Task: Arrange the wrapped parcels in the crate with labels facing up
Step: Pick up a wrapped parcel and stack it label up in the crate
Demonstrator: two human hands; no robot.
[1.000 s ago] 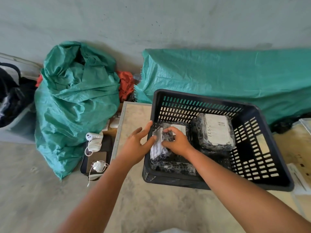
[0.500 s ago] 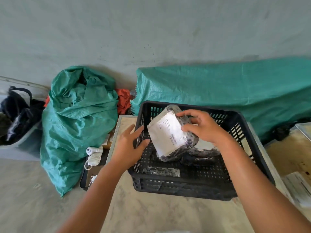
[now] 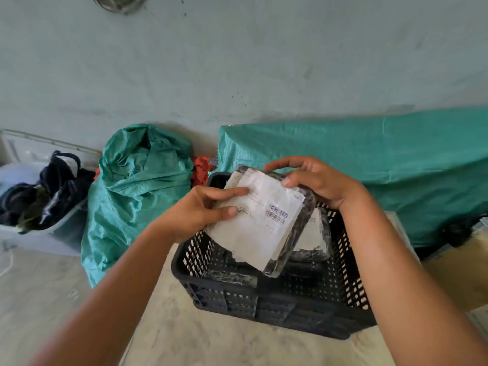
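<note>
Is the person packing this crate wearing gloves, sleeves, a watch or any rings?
Nothing shows on them. The left hand and the right hand are both bare, with no gloves, and I can see no rings. Both forearms are uncovered all the way to the picture's lower edge, with no sleeve, watch or bracelet in sight. The fingernails look short and unpainted.

two bare forearms in view, no sleeves reaching the visible part; left hand (image 3: 195, 215) and right hand (image 3: 320, 180) ungloved; no rings on the fingers (image 3: 229, 192); wrists unadorned; nails short
</note>
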